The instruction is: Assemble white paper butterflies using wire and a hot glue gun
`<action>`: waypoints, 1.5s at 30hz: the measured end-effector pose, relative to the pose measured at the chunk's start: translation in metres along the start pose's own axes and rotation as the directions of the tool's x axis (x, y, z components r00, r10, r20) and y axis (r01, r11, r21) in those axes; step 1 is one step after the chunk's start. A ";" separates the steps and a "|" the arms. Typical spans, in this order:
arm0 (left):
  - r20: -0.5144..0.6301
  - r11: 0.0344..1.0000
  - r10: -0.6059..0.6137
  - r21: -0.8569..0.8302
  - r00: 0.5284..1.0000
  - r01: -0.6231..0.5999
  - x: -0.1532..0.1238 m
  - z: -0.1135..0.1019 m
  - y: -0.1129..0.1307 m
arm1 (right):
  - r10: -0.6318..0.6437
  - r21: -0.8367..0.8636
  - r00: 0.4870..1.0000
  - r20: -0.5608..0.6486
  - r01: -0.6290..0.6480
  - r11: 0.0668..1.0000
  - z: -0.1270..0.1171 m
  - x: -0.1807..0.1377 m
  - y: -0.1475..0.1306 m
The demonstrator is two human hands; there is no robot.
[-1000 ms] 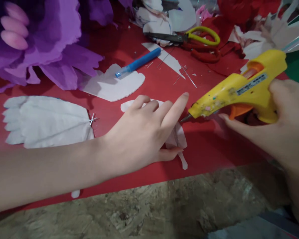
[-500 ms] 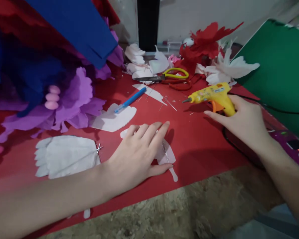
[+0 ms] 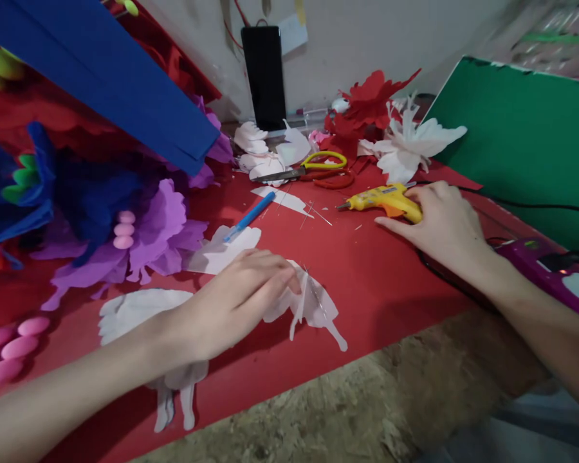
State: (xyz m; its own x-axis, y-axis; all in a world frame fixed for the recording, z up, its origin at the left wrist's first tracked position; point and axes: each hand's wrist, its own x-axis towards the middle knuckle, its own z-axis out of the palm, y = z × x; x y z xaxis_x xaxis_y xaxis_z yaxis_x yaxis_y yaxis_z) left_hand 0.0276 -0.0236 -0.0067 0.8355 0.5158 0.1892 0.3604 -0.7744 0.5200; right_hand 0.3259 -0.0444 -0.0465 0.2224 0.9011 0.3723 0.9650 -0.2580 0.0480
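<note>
My left hand (image 3: 236,302) is closed, its bent fingertips at the upper edge of a white petal piece (image 3: 321,305), part of which stands up in a fold. A narrow tail on that piece points toward the table's front edge, and the fingers hide its left part. Under my left forearm lies a stack of scalloped white petal pieces (image 3: 139,305), partly covered. At the right, my right hand (image 3: 446,218) is around the handle end of a yellow glue gun (image 3: 381,200), thumb stretched out below it. The gun's nozzle points left, low over the red table.
Scissors (image 3: 302,170) and a blue pen (image 3: 251,215) lie farther back. White and red flowers (image 3: 371,103) stand behind them. Purple petals (image 3: 159,225) and pink beads (image 3: 19,347) fill the left. A purple device (image 3: 535,270) and a green board (image 3: 525,141) are at the right.
My left hand has gone from lying spread on the white petal piece to closed fingers at its upper edge, uncovering more of it. The view has shifted; my right hand stays at the glue gun.
</note>
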 end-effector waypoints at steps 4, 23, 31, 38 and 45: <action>0.093 0.993 0.114 0.017 0.989 -0.116 -0.014 0.008 0.000 | -0.147 0.097 0.965 -0.219 0.171 0.980 -0.006 -0.004 -0.006; 0.351 0.907 0.156 0.319 0.924 -0.274 -0.024 0.034 -0.007 | -0.563 0.466 0.771 -0.298 0.632 0.619 -0.028 -0.034 -0.065; 0.348 0.914 0.188 0.280 0.918 -0.293 -0.021 0.032 -0.004 | -0.796 0.507 0.525 -0.303 0.796 0.332 -0.020 -0.046 -0.057; 0.337 0.927 0.186 0.250 0.923 -0.279 -0.022 0.035 -0.005 | -0.823 0.455 0.504 -0.263 0.817 0.355 -0.011 -0.046 -0.055; 0.328 0.928 0.189 0.247 0.926 -0.278 -0.022 0.034 -0.007 | -0.805 0.406 0.514 -0.295 0.830 0.382 -0.009 -0.050 -0.057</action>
State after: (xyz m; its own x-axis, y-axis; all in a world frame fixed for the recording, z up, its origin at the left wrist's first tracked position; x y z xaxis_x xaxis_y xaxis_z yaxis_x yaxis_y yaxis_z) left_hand 0.0213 -0.0421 -0.0425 0.9776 0.2107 0.0005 0.2052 -0.9527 0.2242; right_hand 0.2585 -0.0773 -0.0597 -0.7039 0.5684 0.4259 0.6095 0.7913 -0.0486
